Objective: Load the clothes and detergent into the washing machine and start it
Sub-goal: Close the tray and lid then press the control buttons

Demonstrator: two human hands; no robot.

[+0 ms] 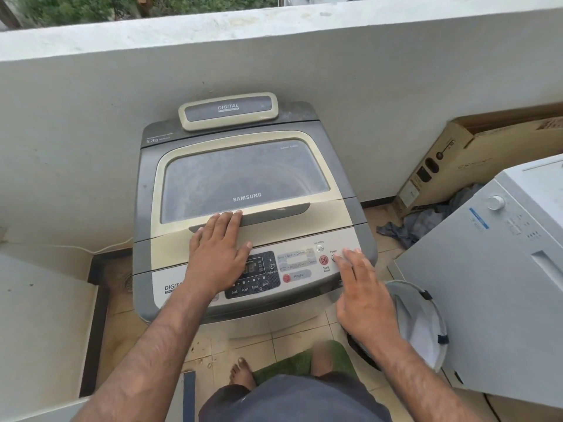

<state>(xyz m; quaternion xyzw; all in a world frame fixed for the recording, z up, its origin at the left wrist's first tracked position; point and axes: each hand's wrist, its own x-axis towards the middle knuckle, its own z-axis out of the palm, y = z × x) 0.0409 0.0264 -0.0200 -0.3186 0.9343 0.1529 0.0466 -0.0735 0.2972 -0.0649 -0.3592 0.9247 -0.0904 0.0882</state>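
A grey and beige top-loading washing machine (304,226) stands in front of me against the balcony wall. Its lid (243,175) with a dusty window is down. My left hand (217,248) lies flat on the lid's front, fingertips at the dark handle recess (274,213), holding nothing. My right hand (362,287) is spread over the right end of the control panel (292,269), one fingertip at the power button (334,257). The start/pause button (323,259) sits just left of it. No detergent is in view.
A grey laundry basket (420,318) stands on the floor at the right, beside a white appliance (493,284). Behind that lie a cardboard box (451,166) and a heap of grey-blue cloth (426,220). My bare feet stand by a green mat (289,363).
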